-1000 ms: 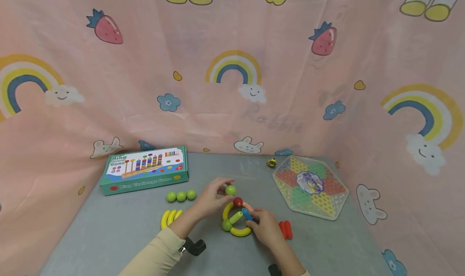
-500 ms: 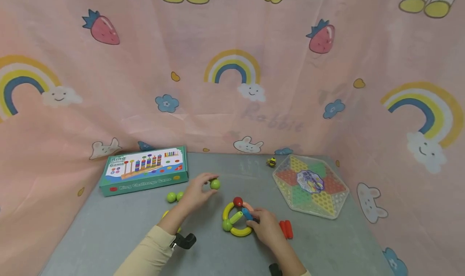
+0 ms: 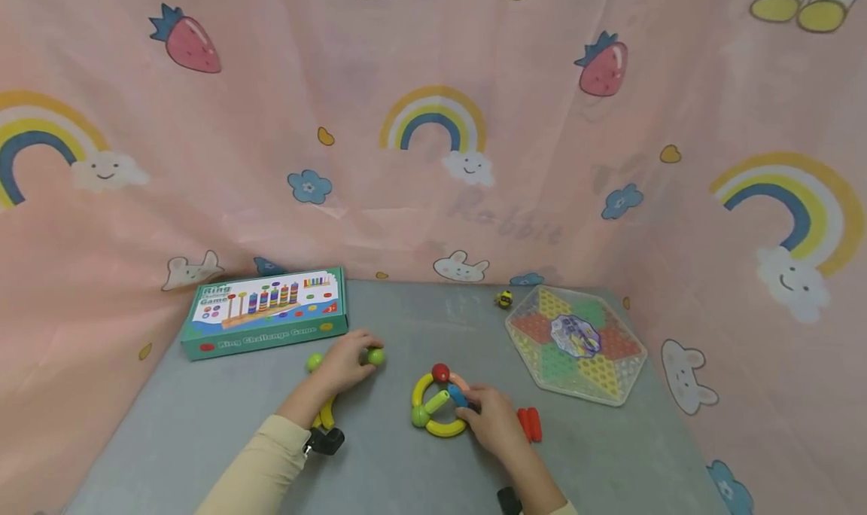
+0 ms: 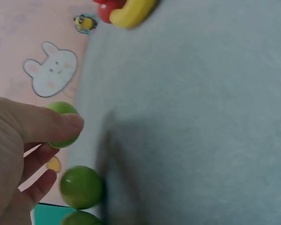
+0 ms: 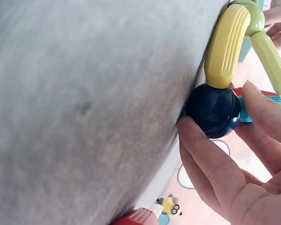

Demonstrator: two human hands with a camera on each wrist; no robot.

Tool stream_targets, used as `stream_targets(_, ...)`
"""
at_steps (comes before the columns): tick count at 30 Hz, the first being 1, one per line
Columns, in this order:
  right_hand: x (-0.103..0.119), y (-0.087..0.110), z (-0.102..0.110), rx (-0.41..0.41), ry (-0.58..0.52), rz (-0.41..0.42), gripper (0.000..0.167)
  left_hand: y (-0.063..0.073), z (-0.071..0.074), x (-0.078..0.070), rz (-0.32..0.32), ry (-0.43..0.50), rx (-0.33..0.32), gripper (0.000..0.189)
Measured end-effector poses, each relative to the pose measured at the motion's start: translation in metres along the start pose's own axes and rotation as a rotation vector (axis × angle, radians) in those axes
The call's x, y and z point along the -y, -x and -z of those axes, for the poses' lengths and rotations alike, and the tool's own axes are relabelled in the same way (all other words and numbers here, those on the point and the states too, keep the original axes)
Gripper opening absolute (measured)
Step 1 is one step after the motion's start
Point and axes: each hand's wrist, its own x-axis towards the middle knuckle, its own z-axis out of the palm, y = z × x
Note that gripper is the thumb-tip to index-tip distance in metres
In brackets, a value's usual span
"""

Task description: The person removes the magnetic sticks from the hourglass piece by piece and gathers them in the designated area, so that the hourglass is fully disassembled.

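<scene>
Left grip is pinching one green ball between thumb and fingers; whether that ball is touching the counter, can't tell; two loose green balls are sitting just beside it. Right grip is curling round the dark-blue ball at the near right of the ring build; the blue stick is sitting right at those fingers.

Around that ball, the build is lying mid-counter: two yellow curved sticks, green joint ball, red ball, peach curved stick; the light-green stick is tilting up off the green joint ball, its free end carrying nothing.

Risks, my read: letting go of the pinched ball with any sideways push could be sending it rolling, or knocking its neighbours out of line; a tug or twist from the right grip could be popping a ring joint; the tilted stick is looking easiest to drop; the left forearm is crossing over spare yellow sticks, so a low sweep could be scattering them.

Further out: red sticks are lying just right of the right grip; Ring Challenge Game box and hexagonal game board are lying toward the back.
</scene>
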Motion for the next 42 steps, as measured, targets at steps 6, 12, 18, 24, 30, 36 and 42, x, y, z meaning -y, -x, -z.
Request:
stream_targets(6,0.001,-0.002,0.001,0.009,0.002,-0.024,0.038,-0.001,-0.006,0.007,-0.013,-0.027,-0.018,0.035)
stream_targets(12,0.001,0.000,0.001,0.005,0.007,0.002,0.038,0.000,-0.009,0.009,0.027,-0.077,-0.034,0.034)
stream_targets(18,0.001,0.001,0.001,0.003,-0.005,0.023,0.039,0.000,-0.009,0.009,0.036,-0.112,-0.017,0.035)
stream_targets(24,0.002,0.004,0.001,-0.004,-0.006,0.010,0.039,0.000,-0.008,0.006,0.072,-0.130,-0.013,0.049)
stream_targets(30,0.002,0.005,0.000,-0.011,-0.013,0.015,0.038,0.001,-0.008,-0.011,-0.037,-0.049,-0.081,0.048)
stream_targets(36,-0.001,0.005,0.000,-0.013,-0.021,0.055,0.037,0.010,-0.015,-0.043,-0.185,0.092,-0.051,0.034)
stream_targets(42,-0.003,0.005,0.001,-0.035,-0.019,0.096,0.031,0.023,-0.032,-0.068,-0.070,0.139,0.132,0.059)
